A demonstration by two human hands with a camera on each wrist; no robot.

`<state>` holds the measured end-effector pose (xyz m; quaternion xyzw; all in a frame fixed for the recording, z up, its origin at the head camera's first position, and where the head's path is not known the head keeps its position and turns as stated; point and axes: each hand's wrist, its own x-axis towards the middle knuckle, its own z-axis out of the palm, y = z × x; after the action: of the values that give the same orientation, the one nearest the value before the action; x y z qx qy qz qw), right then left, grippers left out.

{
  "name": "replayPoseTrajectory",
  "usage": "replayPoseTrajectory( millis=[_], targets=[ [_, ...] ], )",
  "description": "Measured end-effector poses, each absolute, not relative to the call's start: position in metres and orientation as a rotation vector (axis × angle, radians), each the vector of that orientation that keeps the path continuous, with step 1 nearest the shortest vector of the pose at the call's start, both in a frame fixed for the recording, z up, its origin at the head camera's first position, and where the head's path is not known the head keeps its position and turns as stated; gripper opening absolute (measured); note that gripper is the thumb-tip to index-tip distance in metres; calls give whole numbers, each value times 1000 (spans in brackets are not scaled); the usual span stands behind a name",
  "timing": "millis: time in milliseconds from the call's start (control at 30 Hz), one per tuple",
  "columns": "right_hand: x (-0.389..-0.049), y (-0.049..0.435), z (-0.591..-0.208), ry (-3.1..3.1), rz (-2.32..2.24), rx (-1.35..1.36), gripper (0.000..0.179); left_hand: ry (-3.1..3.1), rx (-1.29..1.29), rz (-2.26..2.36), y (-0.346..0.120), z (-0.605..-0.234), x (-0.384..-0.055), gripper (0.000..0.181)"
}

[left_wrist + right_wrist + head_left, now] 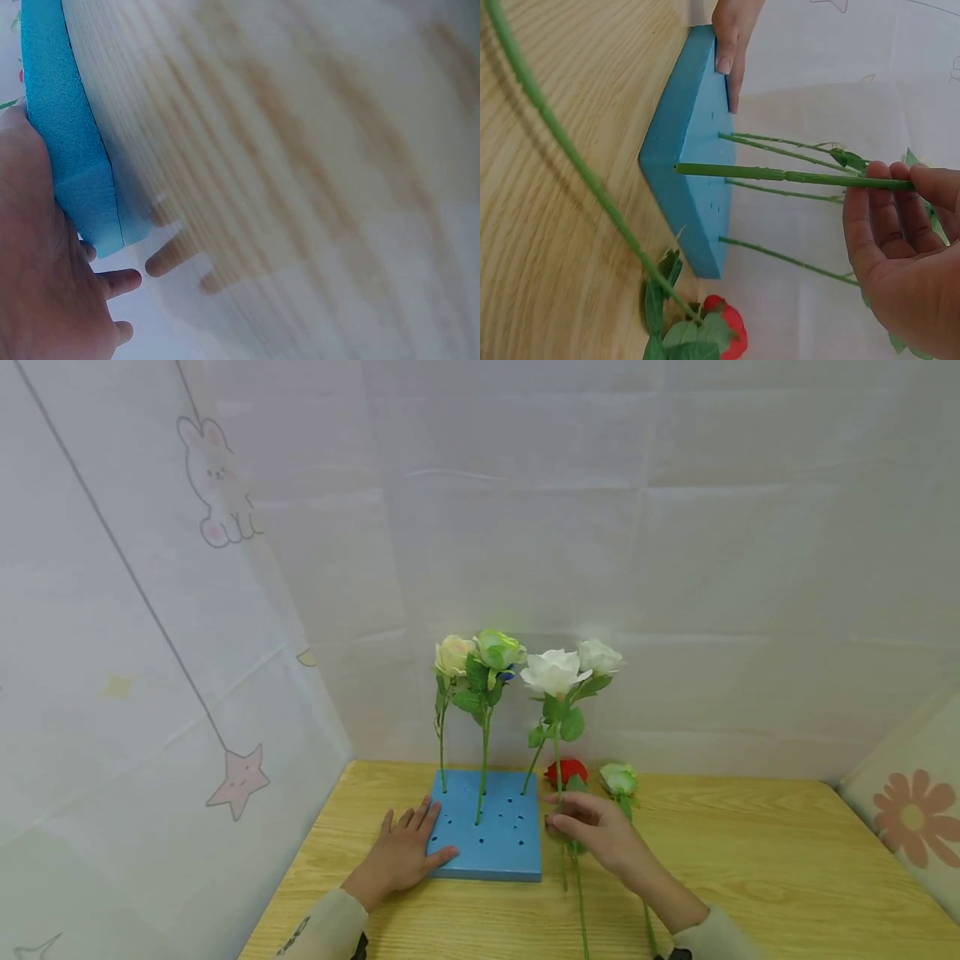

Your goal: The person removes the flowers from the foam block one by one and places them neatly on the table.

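My right hand (pixel 603 837) pinches the green stem of a white rose (pixel 555 672) between thumb and fingers, holding it upright beside a blue foam block (pixel 483 860). In the right wrist view the cut lower end of the stem (pixel 727 171) hangs free in front of the block. My left hand (pixel 401 852) rests on the block's left edge with fingers spread. Standing in the block's holes are a cream rose (pixel 453 656), a green-tinged rose (pixel 498 650) and another white rose (pixel 599 657). A bit of blue bloom (pixel 506 674) shows behind, mostly hidden.
To the right of the block, a red rose (pixel 566 772) and a pale green-white rose (pixel 618 779) lie on the wooden table (pixel 750 860), stems toward me. Small holes dot the block's top. A white printed cloth (pixel 480 543) hangs behind the table.
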<state>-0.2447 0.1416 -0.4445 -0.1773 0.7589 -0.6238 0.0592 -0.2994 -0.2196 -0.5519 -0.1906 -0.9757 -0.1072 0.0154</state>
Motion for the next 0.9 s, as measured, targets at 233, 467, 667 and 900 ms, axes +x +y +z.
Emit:
replayPoseTrajectory(
  millis=[233, 467, 667, 900],
  targets=[
    [-235, 163, -446, 2385, -1800, -475, 44, -3033, -609, -337, -219, -550, -298, 94],
    [-224, 187, -445, 2358, -1811, -407, 48, -3049, -597, -300, -220, -552, -300, 95],
    [-217, 207, -445, 2388, -1781, -378, 50, -3075, -602, -304, -219, -546, -298, 95],
    [-214, 222, -448, 2377, -1768, -267, 52, -3101, -589, -283, -218, -541, -296, 95]
  ],
)
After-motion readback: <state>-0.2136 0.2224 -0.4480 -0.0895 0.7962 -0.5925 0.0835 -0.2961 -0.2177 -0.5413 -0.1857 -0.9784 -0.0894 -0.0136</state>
